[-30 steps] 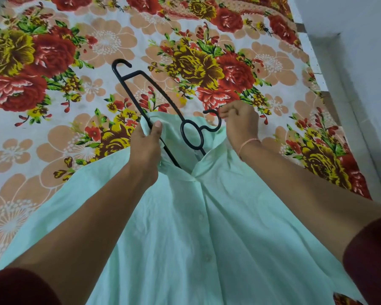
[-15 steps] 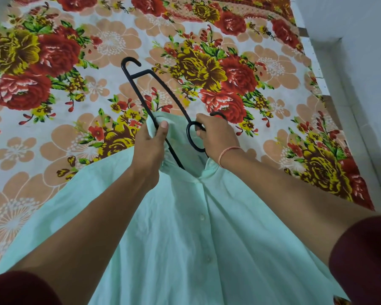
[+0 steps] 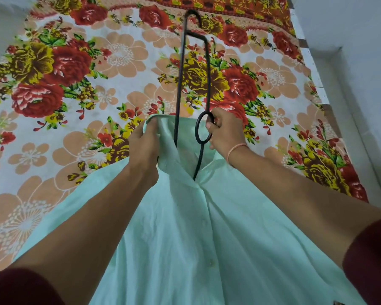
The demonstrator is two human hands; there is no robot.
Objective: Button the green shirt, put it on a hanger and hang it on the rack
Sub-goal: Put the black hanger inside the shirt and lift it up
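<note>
Shirt [image 3: 207, 227], green, thin and limp, lies buttoned on the bed [image 3: 123, 69] near its front edge, left hand [image 3: 144, 148] pinching the collar, right hand [image 3: 223, 133] gripping the stiff black hanger [image 3: 204, 130] by its ring, the surest hold.

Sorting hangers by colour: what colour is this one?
Black, a thin black hanger; clearest in the head view.

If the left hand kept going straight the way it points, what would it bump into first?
The left hand points up the bed, gripping the shirt collar. Beyond that, probably only the flowered bedsheet; the hanger runs just right of its line, though depth is unclear.
</note>
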